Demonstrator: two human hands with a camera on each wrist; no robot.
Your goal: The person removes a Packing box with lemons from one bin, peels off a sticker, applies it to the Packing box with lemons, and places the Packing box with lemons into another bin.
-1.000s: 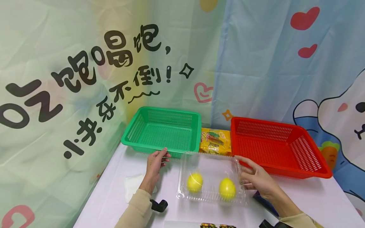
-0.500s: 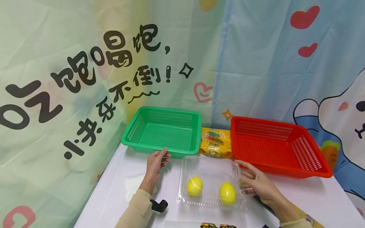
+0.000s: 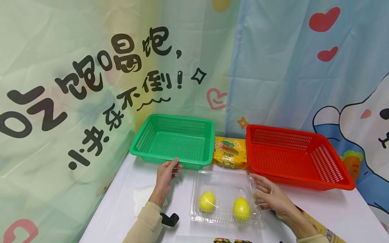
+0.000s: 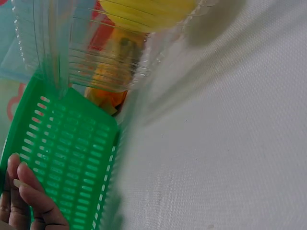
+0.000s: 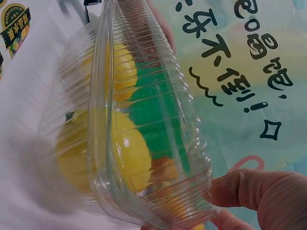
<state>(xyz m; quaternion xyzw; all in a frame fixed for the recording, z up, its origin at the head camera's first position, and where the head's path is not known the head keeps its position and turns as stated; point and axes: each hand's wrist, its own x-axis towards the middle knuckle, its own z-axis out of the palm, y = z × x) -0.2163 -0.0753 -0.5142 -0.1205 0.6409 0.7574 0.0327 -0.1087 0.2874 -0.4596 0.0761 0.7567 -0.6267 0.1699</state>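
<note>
A clear plastic clamshell box (image 3: 223,189) with two lemons (image 3: 207,201) inside appears in front of the baskets in the head view. My right hand (image 3: 271,195) grips its right end, and the right wrist view shows the thumb (image 5: 240,189) against the ribbed corner. Lid and base lie together along the rim there. To the left, my left hand (image 3: 167,175) hovers just before the green basket (image 3: 173,162), fingers loosely curled and holding nothing. In the left wrist view those fingers (image 4: 41,206) overlap the basket's slotted side.
A red basket (image 3: 299,182) stands at the back right. Between the baskets lies a yellow packet (image 3: 230,153). White tissue (image 3: 142,199) is by my left forearm, a yellow-and-dark package (image 3: 317,224) under my right forearm, and a printed sheet (image 3: 197,239) at the front edge.
My right hand and the box with the lemons have come slightly lower and nearer to me, uncovering more of the yellow packet. My left hand has stayed put.
</note>
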